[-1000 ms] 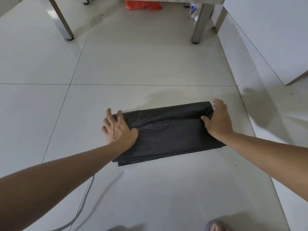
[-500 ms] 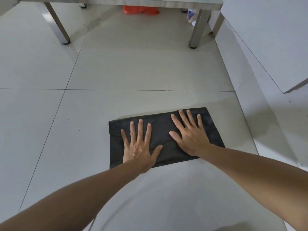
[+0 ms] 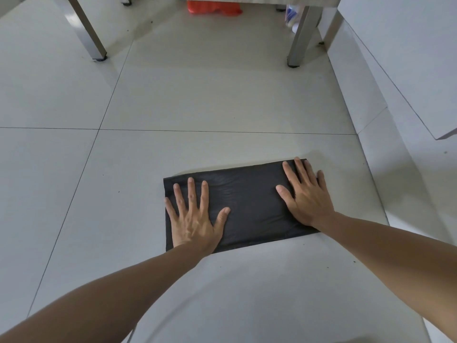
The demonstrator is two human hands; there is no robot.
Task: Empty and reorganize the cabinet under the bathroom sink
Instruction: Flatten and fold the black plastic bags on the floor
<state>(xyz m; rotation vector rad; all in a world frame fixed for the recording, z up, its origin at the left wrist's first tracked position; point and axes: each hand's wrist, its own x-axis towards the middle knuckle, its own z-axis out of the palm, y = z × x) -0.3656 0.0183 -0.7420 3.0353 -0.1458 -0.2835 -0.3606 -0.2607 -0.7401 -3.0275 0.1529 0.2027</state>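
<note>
Left hand (image 3: pixel 195 216) flat, fingers spread, lower center of frame; right hand (image 3: pixel 305 194) flat too (fingers splayed), center right; both forearms extended forward.

You see a black, thin plastic bag folded into a flat rectangle (image 3: pixel 247 206) lying on the pale tiled floor just in front of you. Its long edges run left to right, with the right end angled slightly away. The surface is matte, faintly wrinkled, and pressed flat against the tile.
</note>
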